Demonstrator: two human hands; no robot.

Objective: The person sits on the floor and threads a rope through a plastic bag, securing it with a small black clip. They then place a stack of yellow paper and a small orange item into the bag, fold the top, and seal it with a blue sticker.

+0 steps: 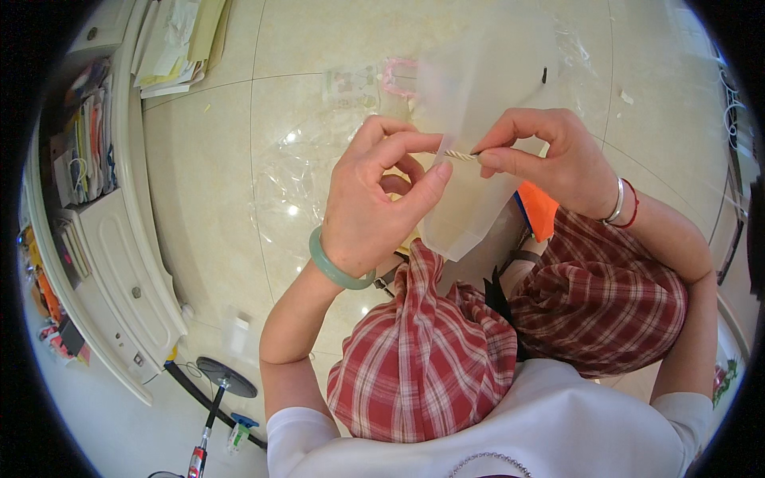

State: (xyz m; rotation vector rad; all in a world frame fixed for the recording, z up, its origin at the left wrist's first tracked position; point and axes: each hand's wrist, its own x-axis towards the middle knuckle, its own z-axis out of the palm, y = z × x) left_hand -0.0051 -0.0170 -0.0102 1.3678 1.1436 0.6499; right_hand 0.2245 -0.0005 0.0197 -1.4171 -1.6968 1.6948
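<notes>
Left grip [368,195] near pinched right grip [562,158]

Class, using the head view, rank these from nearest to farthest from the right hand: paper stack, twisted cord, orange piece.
1. Twisted cord, pinched by the right hand.
2. Orange piece, just below the hand.
3. Paper stack, far upper left.

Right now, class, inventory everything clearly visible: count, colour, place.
twisted cord: one, cream, centre
frosted sheet: one, whitish, centre
flap: one, orange, right of sheet
floor tiles: uncounted, beige, beneath
unclear item: one, pink, on tiles
clear film: uncounted, colourless, on tiles
papers: one stack, yellowish, top left
cabinet: one, white, left
books: several, mixed colours, in cabinet
disc: one, black, lower left
checked clothing: one, red, lap
shirt: one, white, bottom
wristbands: three, green, silver, red, wrists
left hand: one, centre
right hand: one, pinching cord
</notes>
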